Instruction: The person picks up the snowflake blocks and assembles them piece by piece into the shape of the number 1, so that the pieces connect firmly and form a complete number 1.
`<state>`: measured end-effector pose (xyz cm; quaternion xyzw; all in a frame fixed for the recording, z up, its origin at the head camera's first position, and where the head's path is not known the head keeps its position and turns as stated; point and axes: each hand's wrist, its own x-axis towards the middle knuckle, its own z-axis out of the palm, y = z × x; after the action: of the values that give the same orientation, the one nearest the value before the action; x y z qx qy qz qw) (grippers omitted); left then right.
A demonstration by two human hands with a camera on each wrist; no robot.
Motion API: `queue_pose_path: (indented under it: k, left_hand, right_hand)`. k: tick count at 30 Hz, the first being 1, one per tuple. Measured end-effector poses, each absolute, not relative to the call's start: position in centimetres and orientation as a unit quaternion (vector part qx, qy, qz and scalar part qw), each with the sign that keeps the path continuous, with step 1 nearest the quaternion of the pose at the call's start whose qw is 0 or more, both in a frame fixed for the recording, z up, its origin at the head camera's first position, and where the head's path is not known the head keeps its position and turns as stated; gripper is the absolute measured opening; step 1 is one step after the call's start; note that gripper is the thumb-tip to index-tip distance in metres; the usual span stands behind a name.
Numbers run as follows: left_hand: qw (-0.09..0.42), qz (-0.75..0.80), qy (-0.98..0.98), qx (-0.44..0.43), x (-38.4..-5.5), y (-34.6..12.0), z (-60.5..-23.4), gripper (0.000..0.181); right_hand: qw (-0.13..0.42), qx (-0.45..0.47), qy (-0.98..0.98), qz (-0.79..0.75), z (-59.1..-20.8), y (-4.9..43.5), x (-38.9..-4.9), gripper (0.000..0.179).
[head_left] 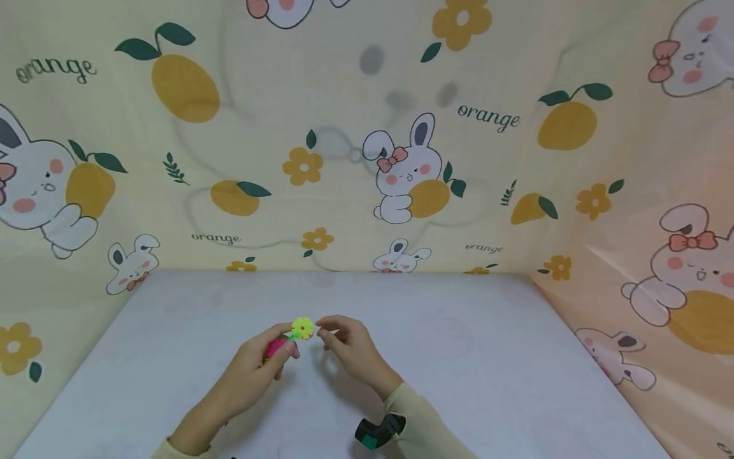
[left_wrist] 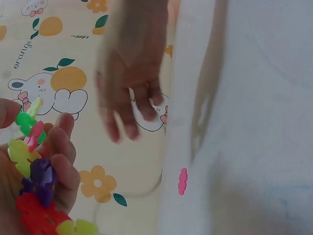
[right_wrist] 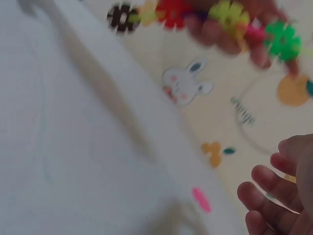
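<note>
My left hand (head_left: 252, 363) grips a chain of interlocking notched plastic discs. Its upper end shows a yellow disc (head_left: 302, 328) beside a pink disc (head_left: 276, 347) in the head view. More of the chain appears in the left wrist view: a green disc (left_wrist: 25, 123), a purple disc (left_wrist: 42, 175) and a red disc (left_wrist: 36, 215). A black disc (right_wrist: 123, 18) ends it in the right wrist view. My right hand (head_left: 352, 347) hovers just right of the yellow disc, fingers loosely bent, nothing between them.
A loose pink disc (left_wrist: 182, 181) lies on the white tabletop (head_left: 487, 382). Behind the table stands a cloth backdrop (head_left: 344, 89) printed with rabbits and oranges, and it continues along both sides. A dark wrist strap (head_left: 380, 431) hangs at the right sleeve.
</note>
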<state>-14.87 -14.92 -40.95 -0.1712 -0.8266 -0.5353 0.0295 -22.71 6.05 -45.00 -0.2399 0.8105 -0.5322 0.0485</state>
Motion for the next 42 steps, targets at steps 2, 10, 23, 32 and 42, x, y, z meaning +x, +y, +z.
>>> queue_pose_path:
  k: [2,10,23,32,42]
  left_hand:
    - [0.03,-0.538,-0.825,-0.171,-14.8,-15.0,-41.0,0.026]
    - [0.017,-0.544,-0.823,-0.164,-15.0,-15.2,-41.1,0.022]
    - [0.024,-0.556,-0.81,-0.186,-15.1,-15.1,-41.0,0.017]
    - [0.026,-0.552,-0.813,-0.185,-15.1,-15.1,-40.9,0.015]
    - [0.0,-0.586,-0.793,-0.167,-15.0,-14.6,-41.2,0.039]
  right_hand:
    - [0.059,-0.231,0.82,-0.521,-45.8,5.7,-23.5,0.025]
    - [0.091,-0.204,0.851,-0.476,-48.3,4.2,-25.5,0.025]
    - [0.024,-0.232,0.942,-0.242,-48.6,2.2,-26.5,0.036]
    - [0.035,-0.223,0.936,-0.271,-47.9,3.8,-25.6,0.025]
    - [0.089,-0.21,0.84,-0.492,-46.6,6.6,-24.3,0.017]
